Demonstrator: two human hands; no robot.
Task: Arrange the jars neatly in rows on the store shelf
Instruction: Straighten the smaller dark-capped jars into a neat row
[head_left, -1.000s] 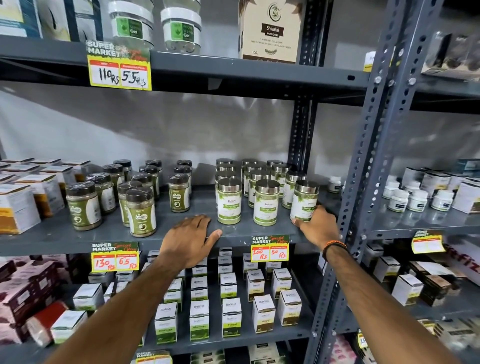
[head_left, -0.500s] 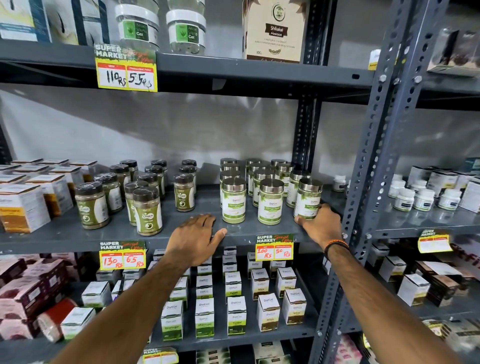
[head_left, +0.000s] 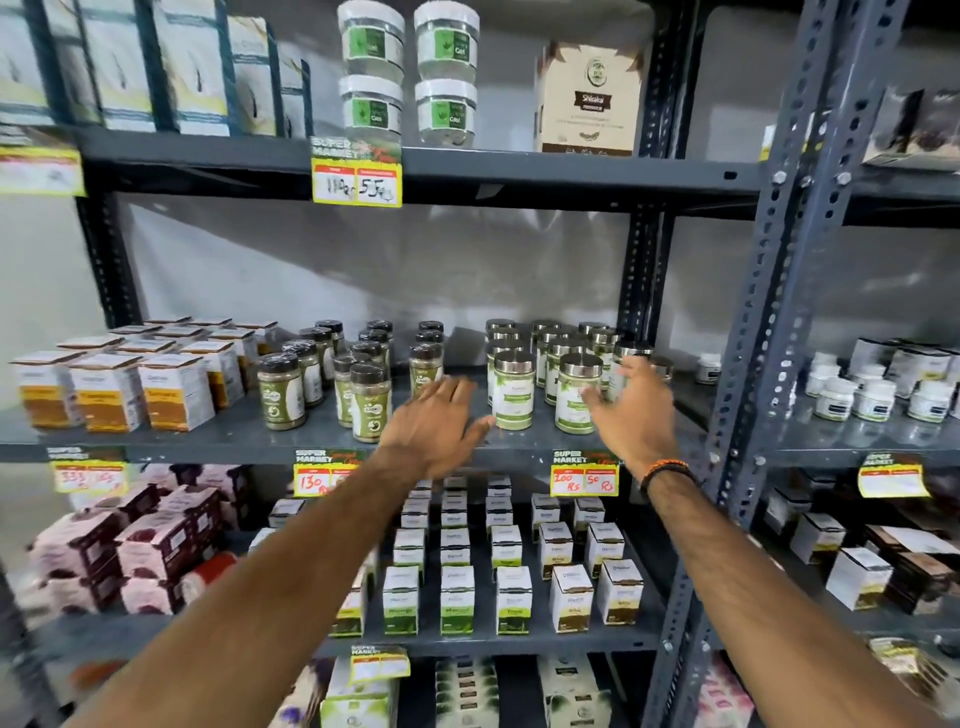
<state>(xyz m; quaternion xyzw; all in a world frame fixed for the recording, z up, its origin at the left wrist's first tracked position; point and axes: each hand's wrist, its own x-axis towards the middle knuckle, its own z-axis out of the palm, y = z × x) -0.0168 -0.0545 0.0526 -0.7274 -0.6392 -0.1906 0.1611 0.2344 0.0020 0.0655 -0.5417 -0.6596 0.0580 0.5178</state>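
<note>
The big grey shelf (head_left: 156, 439) holds everything at chest height. Both hands are lifted in front of it. The picture is a bit blurry here.

The silver-lid jars (head_left: 550, 358) stand in a bunch on the shelf, right behind the right hand and a little to its left. They make rows going to the back, but the rows look a bit wobbly. Two jars stand at the front, and one more is partly hidden behind the right hand. The dark-lid jars (head_left: 332, 374) stand past the left hand, on its left side. They look more mixed up, with one jar standing alone just above the left hand.

The left hand (head_left: 434, 423) is open and flat, with fingers spread. It holds nothing and its thumb points at the front left silver-lid jar. The right hand (head_left: 631, 410) is open too, fingers up and loose, in front of the far right jar. I cannot tell if it touches that jar.

I think the job now is to square up the silver-lid jars. A good way is to press softly from both sides with flat hands. Push low on the jars, not at the lids, so none tip. Go slowly, and turn the labels to the front.
</note>
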